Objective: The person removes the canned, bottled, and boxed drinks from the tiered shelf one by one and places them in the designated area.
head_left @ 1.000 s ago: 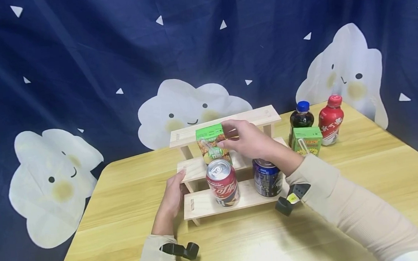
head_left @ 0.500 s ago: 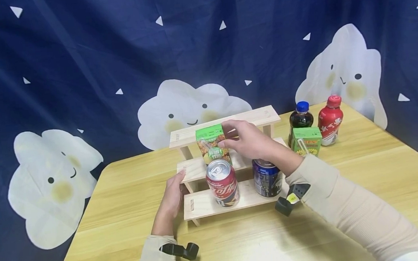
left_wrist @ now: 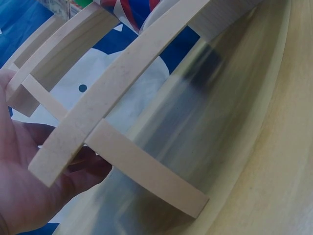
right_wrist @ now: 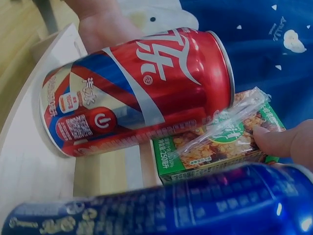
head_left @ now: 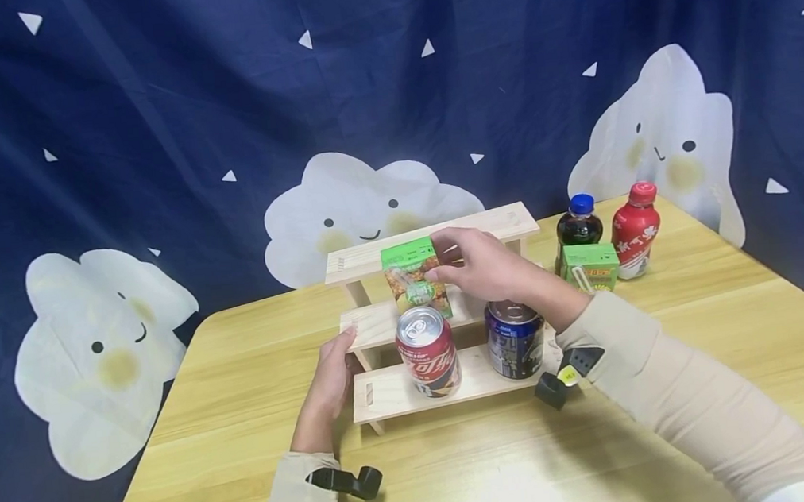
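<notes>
In the head view my right hand (head_left: 478,267) pinches a green juice carton (head_left: 409,270) between thumb and fingers. The carton stands upright on the middle step of a three-step wooden rack (head_left: 388,390); the right wrist view shows its wrapped straw (right_wrist: 220,125) on the front. My left hand (head_left: 330,375) grips the rack's left side, thumb on the middle step. Some of its fingers go behind the wood in the left wrist view. On the lowest step stand a red cola can (head_left: 428,356), in front of the carton, and a dark blue can (head_left: 514,341) farther right.
Right of the rack, a dark bottle with a blue cap (head_left: 579,227), a red bottle (head_left: 636,230) and another green carton (head_left: 591,265) stand close together on the wooden table (head_left: 242,392). A dark blue curtain (head_left: 215,84) hangs behind.
The carton in my right hand has shifted slightly right along the middle step in the last half second. My right wrist moved a little with it. My left hand has stayed put.
</notes>
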Tool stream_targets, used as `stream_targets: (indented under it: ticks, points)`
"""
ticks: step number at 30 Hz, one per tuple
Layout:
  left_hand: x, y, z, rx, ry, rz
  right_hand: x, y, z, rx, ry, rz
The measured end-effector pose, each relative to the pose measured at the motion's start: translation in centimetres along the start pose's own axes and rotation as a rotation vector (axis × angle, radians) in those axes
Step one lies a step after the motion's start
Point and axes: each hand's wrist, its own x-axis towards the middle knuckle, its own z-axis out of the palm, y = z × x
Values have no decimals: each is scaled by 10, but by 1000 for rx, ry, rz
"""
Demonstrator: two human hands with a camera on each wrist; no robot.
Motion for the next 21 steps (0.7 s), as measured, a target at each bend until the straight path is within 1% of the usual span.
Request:
stream_targets:
  ticks: [5,11,21]
  points:
    - [0,0,1,-1,6,6,-2,4,-6,-12,-21,21]
    - [0,1,1,0,10,5,-5,9,-14,5,-48,52]
    - [0,0,1,-6,21,7,-10,18,-25,33,-49,47]
